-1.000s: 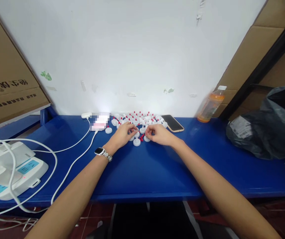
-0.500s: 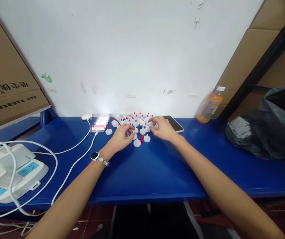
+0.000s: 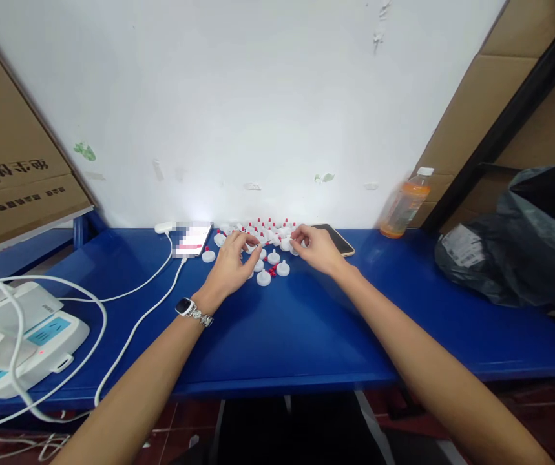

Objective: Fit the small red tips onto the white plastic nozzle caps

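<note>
Several small white caps with red tips [image 3: 272, 232] lie in a cluster at the back of the blue table [image 3: 277, 336]. A few plain white caps [image 3: 263, 278] and loose red pieces [image 3: 272, 272] lie in front of them. My left hand [image 3: 231, 265], with a watch on its wrist, has its fingertips pinched on a small white cap at the cluster's near left. My right hand [image 3: 316, 248] pinches a white cap at the cluster's right edge, beside a phone [image 3: 338, 239].
A lit phone [image 3: 190, 239] on a white cable lies left of the caps. A white power strip [image 3: 20, 336] sits at the near left. An orange drink bottle [image 3: 406, 203] and a dark plastic bag [image 3: 514, 245] stand right. Cardboard boxes flank both sides.
Both hands have moved away from me, from the loose caps in front to the cluster at the back. The right hand went up and to the right, toward the phone.
</note>
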Motion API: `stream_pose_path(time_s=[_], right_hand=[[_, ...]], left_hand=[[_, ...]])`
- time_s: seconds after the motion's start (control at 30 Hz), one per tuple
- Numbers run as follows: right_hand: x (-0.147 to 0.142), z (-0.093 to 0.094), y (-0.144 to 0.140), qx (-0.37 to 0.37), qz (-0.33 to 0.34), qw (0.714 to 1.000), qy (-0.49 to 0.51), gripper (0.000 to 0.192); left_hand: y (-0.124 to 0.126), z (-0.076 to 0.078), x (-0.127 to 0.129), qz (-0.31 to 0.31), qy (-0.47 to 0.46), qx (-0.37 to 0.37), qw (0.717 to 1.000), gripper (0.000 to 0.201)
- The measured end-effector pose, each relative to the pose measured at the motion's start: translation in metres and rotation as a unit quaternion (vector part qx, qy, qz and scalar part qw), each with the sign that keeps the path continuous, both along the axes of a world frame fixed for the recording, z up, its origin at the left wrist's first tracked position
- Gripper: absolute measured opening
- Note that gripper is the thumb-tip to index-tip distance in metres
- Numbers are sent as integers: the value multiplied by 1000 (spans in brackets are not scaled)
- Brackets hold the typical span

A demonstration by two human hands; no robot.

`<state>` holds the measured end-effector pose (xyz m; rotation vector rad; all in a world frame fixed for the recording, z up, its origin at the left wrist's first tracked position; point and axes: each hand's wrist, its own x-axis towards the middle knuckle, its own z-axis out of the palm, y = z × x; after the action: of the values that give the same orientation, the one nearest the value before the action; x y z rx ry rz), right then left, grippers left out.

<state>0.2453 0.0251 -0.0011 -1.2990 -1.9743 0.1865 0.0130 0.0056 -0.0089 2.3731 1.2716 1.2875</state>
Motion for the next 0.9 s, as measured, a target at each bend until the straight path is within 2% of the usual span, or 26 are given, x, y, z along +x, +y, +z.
stream_pose_path(time_s=[0.1,0.2,0.27,0.4,0.47,0.53,0.63,0.7,0.9], right_hand=[[-18,2,-14,39,9,993,108,8],[-42,0,-30,45,24,990,133,8],[-53,-1,-38,30,46,989,136,8],[-56,1,-43,-3,119,982,146,14],[-51,4,-41,-16,124,975,183,14],[-47,6,-38,-40,106,972,208,22],[-48,4,-35,-79,113,975,177,42],[-51,1,-33,-82,139,972,173,47],[-57,-4,-27,-116,153,941,279,55]], left_hand=[[-7,3,7,-10,-30,-52,998,34],[-12,1,14,-45,-59,-105,992,43],[-14,-1,16,-70,-80,-114,988,46],[-16,-1,13,-89,-92,-114,985,49],[-17,1,11,-86,-73,-116,987,50],[-19,3,9,-96,-49,-101,989,50],[-21,3,9,-131,-20,-61,989,48],[-22,3,9,-140,-6,-48,989,47],[-19,8,6,-124,-3,-8,992,38]])
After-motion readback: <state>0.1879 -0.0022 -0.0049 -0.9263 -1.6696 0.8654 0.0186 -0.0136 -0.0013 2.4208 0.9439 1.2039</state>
